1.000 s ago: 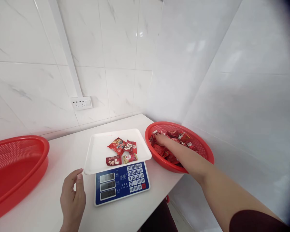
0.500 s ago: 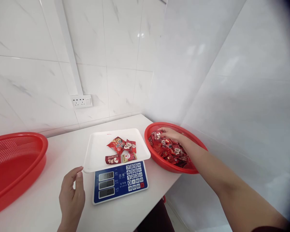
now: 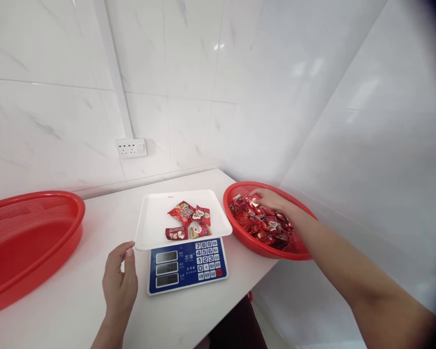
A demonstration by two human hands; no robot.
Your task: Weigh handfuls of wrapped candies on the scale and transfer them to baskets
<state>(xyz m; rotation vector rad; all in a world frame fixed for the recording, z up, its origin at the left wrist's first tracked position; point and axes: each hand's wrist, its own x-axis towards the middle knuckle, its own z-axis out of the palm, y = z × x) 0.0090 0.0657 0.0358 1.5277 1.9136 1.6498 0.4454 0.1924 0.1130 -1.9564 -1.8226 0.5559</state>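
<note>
The left hand (image 3: 120, 281), relaxed and empty, was by a white tray (image 3: 152, 213) bearing 4 packets (image 3: 182, 214). The right hand (image 3: 271, 199), its grip unclear, was inside the right red basket (image 3: 252, 246).

A smooth white desk (image 3: 178, 315) carries a red perforated plastic basket (image 3: 78, 208) at its left, cut off by the view's edge. Near the middle stands an electronic price-computing scale (image 3: 186, 266), well apart from that basket; just beside it, a second red perforated basket (image 3: 240, 236) occupies the right end.
</note>
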